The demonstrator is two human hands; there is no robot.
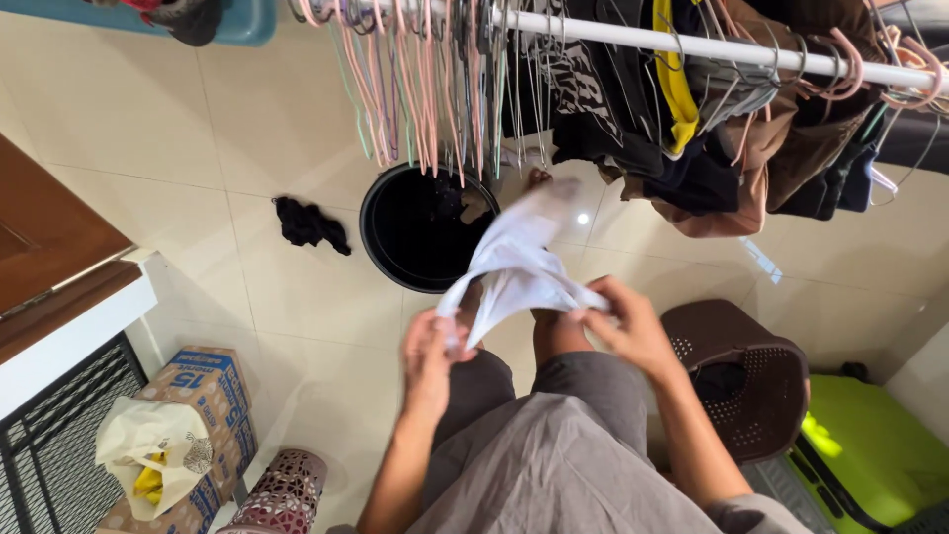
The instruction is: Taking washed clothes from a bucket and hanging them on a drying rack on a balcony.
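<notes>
Over a pale tiled floor [297, 326], both hands pinched a white garment [514, 262] at frame centre: left hand [430, 351] and right hand [628, 321] gripping its edges. Black bucket [420, 232] beyond, hanger rail [692, 44] above.

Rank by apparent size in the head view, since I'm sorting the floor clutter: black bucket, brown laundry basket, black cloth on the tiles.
1. Brown laundry basket and black bucket: look alike; basket nearer, so unsure.
2. Black cloth, clearly smallest.
</notes>
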